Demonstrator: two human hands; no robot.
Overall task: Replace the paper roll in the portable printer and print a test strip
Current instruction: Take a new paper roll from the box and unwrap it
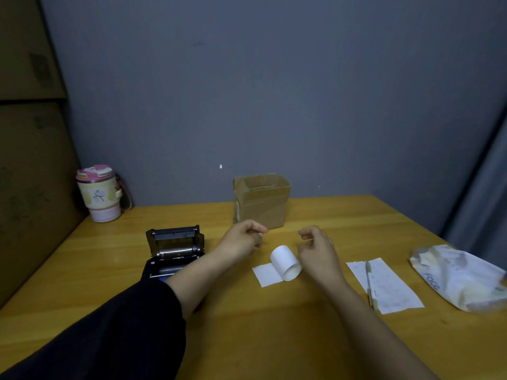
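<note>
A white paper roll (285, 263) lies on its side on the yellow wooden table (247, 325), a short tail of paper unrolled toward the near left, between the two hands. The left hand (241, 238) and right hand (315, 246) hover just above it with fingers loosely curled; whether they pinch anything, I cannot tell. The black portable printer (172, 252) sits to the left with its lid open, and a brown cardboard box (260, 201) stands at the far side.

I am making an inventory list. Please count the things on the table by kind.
Printer: 1
Paper roll: 1
Cardboard box: 1
Cup: 1
Printed paper strip: 1
Pen: 1
Plastic package: 1
Total: 7
</note>
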